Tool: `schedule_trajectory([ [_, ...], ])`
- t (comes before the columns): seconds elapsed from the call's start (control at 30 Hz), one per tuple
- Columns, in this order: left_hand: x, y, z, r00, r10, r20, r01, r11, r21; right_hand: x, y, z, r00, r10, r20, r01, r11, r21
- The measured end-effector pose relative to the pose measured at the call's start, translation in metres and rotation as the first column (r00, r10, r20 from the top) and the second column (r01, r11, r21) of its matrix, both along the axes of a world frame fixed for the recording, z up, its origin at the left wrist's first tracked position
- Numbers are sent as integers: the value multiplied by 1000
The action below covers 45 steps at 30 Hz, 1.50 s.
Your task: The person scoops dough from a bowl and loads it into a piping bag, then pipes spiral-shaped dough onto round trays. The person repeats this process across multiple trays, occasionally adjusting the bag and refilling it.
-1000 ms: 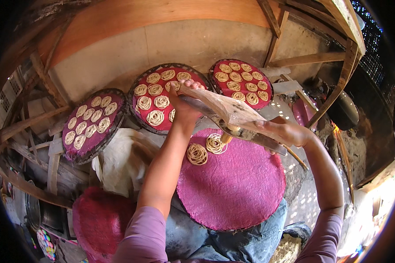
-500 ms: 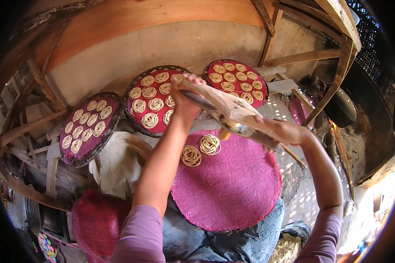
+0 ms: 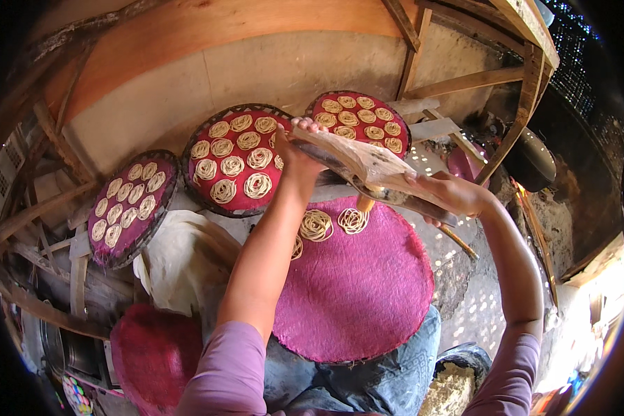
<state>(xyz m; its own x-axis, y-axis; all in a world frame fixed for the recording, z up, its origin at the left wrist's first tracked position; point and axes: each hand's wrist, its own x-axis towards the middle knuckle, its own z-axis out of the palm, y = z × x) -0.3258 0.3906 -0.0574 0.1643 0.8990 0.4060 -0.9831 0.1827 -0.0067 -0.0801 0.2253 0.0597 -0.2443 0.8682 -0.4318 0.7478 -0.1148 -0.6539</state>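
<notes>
Both my hands hold a two-part wooden hand press [image 3: 371, 163] above a round tray covered in pink-purple cloth [image 3: 357, 291]. My left hand [image 3: 301, 145] is closed around its far left end, my right hand [image 3: 454, 194] around its near right end. A short yellowish cylinder [image 3: 365, 202] juts down from the press's middle. Just beneath it, a pale coil of strands [image 3: 353, 220] lies near the tray's far edge. Left of that is another coil [image 3: 317, 225]; a third is partly hidden by my left forearm. The tray rests over my lap.
Three round trays full of strand coils stand beyond: a left tray [image 3: 132, 206], a middle tray [image 3: 232, 159] and a far right tray [image 3: 364, 118]. Pale cloth [image 3: 180, 260] and a red cloth-covered round thing [image 3: 156, 353] lie left. A tub of pale crumbly matter [image 3: 451, 392] sits at lower right.
A new coil now lies on the tray under the press, right of the two earlier ones. The press has shifted right over the tray. The whole view has turned slightly.
</notes>
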Motion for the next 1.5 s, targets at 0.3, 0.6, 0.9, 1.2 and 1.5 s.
schedule_trajectory([
  [0.3,-10,-1,-20,998,37,-49,-37,999,-17,5,-4,-16,999,-17,-37,17,1000,-20],
  [0.6,-15,25,-30,996,58,-66,-47,987,155,-2,14,-44,998,4,57,-14,985,170],
  [0.9,58,-16,-19,995,-101,-11,100,992,-77,46,-17,-18,999,-31,6,32,997,-76],
  [1.2,66,-22,-3,992,-128,-19,121,969,-216,56,-43,-3,994,-106,30,107,994,-31],
  [1.5,56,-23,12,996,-63,-56,52,984,-169,47,-44,-16,990,-138,-18,139,989,43],
])
